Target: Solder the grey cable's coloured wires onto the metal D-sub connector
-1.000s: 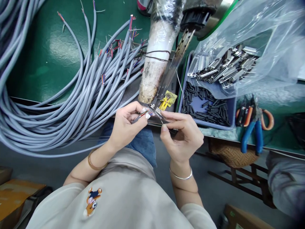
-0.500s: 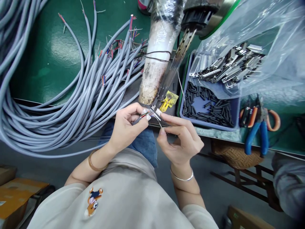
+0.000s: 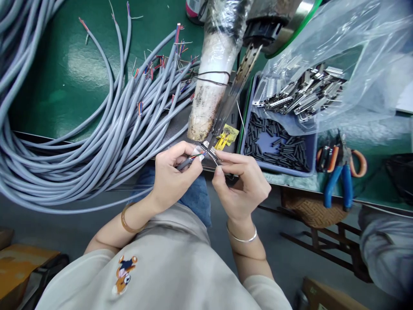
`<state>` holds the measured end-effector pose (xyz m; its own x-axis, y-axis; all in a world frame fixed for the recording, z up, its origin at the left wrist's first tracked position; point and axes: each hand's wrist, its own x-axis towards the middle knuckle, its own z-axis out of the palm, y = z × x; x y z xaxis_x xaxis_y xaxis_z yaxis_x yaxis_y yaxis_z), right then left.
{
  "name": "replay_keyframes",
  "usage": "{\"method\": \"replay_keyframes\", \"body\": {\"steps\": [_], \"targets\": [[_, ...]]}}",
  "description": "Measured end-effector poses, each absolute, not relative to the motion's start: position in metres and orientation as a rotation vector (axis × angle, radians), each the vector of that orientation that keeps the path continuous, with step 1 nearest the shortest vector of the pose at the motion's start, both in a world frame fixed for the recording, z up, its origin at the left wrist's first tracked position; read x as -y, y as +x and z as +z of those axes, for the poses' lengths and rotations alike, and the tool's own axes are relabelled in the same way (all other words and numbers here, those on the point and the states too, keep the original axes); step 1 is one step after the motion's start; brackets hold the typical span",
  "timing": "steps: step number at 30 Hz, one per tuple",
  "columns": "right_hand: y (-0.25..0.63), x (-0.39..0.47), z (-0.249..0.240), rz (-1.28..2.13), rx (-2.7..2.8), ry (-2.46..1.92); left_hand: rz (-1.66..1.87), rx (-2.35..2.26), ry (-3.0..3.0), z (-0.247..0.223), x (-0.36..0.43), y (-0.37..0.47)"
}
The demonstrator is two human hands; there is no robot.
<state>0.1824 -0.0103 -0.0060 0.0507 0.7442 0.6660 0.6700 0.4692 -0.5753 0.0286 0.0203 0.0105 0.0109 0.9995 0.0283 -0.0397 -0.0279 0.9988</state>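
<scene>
Connector (image 3: 209,150) between the fingertips of both hands' grip (image 3: 210,161)

A green worktop (image 3: 45,103) spreads beyond both hands, its glossy surface catching a pale patch of light (image 3: 85,64) ahead and to the left of the left hand (image 3: 176,172). Below its edge lies a grey floor (image 3: 284,267). To the right of the right hand (image 3: 241,183), a woven seat (image 3: 318,213) shows near dark wooden rails (image 3: 316,254). An orange-brown box (image 3: 21,267) sits lower, well left of the left hand; a brown carton (image 3: 325,297) sits below and right of the right hand.
</scene>
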Motion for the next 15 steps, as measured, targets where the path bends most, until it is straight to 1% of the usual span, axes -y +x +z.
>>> {"method": "replay_keyframes", "body": {"steps": [9, 15], "targets": [[0.1793, 0.0097, -0.0033, 0.016, 1.645, -1.256, 1.323, -1.144, 1.338, 0.0125, -0.0193, 0.03], [0.1799, 0.0096, -0.0047, 0.008, 1.667, -1.254, 1.262, -1.181, 1.33, 0.0079, -0.018, 0.0297]]}}
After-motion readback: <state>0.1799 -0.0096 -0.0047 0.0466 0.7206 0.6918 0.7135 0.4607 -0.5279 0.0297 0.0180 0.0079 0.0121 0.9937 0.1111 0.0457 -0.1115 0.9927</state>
